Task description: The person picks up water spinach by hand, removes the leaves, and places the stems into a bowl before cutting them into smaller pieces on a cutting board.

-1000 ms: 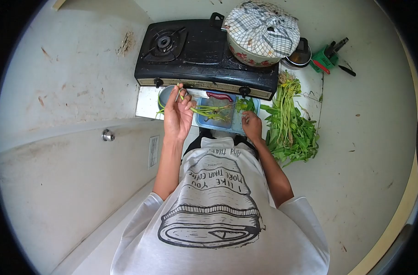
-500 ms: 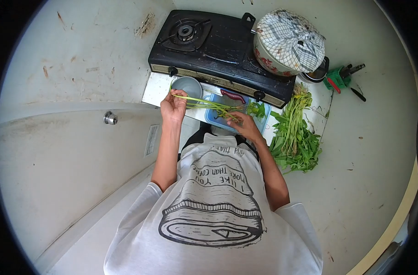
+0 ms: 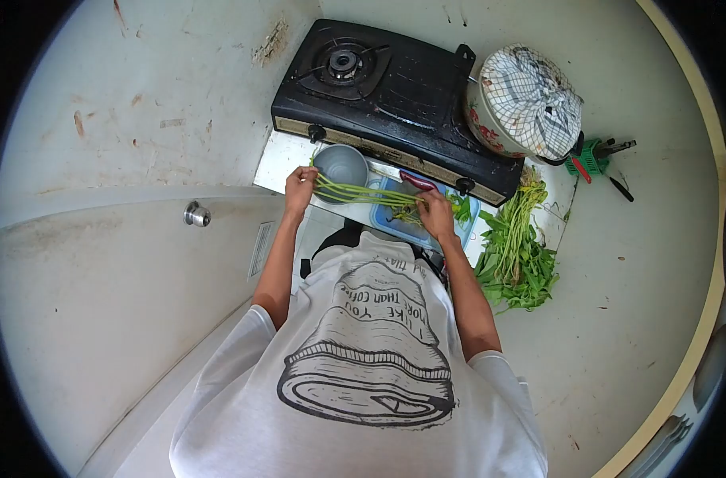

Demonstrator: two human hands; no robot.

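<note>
A small bunch of long green stems point(image 3: 367, 193) stretches sideways between my hands. My left hand point(image 3: 300, 190) is closed round one end, beside the grey bowl point(image 3: 343, 169). The fingers of my right hand point(image 3: 436, 213) are closed on the other end, above the blue plastic tray point(image 3: 468, 231). Some wilted brownish bits hang under the stems near my right hand, and a few green leaves point(image 3: 461, 208) lie in the tray. A dark red knife handle point(image 3: 417, 182) rests at the tray's far edge; its blade is mostly hidden.
A black gas stove point(image 3: 403, 95) stands behind the bowl and tray. On its right sits a flowered pot point(image 3: 486, 123) covered with a checked cloth point(image 3: 530, 95). A heap of leafy greens point(image 3: 520, 259) lies at the right, near a green basket point(image 3: 586, 163) of utensils.
My right hand has moved up from loose fingers below the stems to a grip on their end. The stems now run straighter between both hands. The camera view has shifted slightly.
</note>
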